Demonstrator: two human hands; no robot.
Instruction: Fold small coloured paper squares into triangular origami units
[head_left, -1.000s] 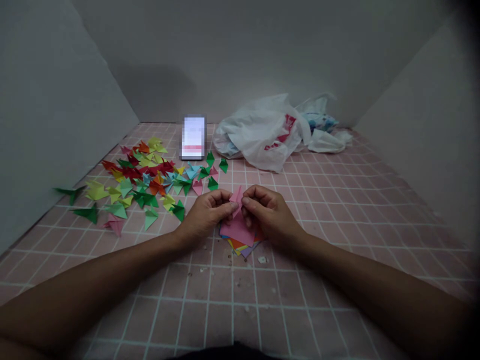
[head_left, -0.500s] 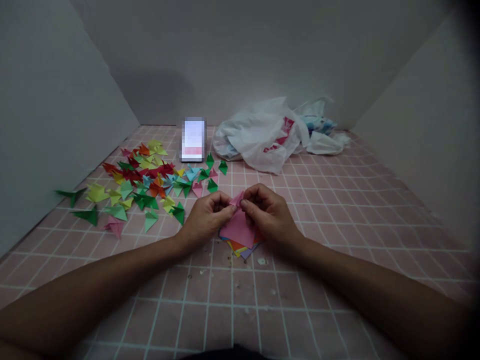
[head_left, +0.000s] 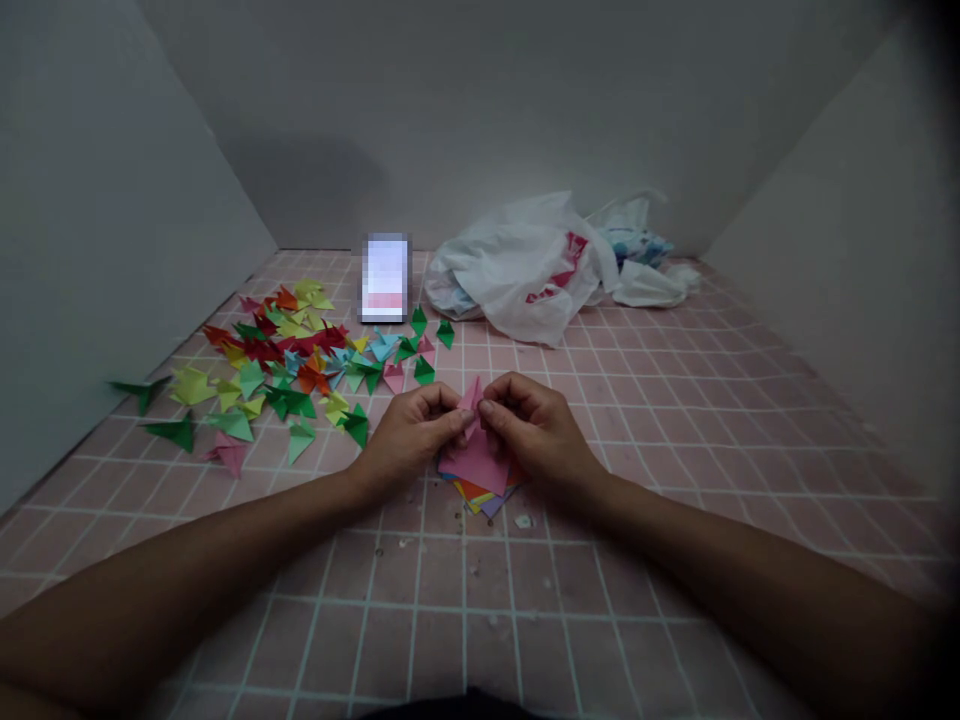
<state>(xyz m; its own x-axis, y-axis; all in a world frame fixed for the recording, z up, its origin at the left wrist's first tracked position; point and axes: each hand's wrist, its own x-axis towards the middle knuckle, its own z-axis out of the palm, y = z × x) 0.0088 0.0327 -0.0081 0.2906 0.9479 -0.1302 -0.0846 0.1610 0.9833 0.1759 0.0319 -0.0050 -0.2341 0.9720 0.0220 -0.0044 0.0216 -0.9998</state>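
A small folded pink origami paper point(head_left: 472, 394) stands pinched between my two hands, its narrow tip pointing up. My left hand point(head_left: 420, 425) grips its left side between thumb and fingers. On the other side, my right hand point(head_left: 536, 425) is closed with thumb and forefinger at the paper's right edge. Just below the hands lies a stack of square paper sheets point(head_left: 480, 470), pink on top, with orange, yellow, blue and purple corners fanned out beneath. My fingers hide the lower part of the folded piece.
Many folded paper cranes point(head_left: 289, 400) in several colours spread over the left of the pink tiled surface point(head_left: 675, 450). A lit phone point(head_left: 385, 280) stands behind them. White plastic bags point(head_left: 525, 270) lie against the back wall, and small paper scraps point(head_left: 523, 521) lie near the stack.
The folded pink paper has turned more upright, its tip now narrower and higher between my fingers. Both hands have shifted only slightly.
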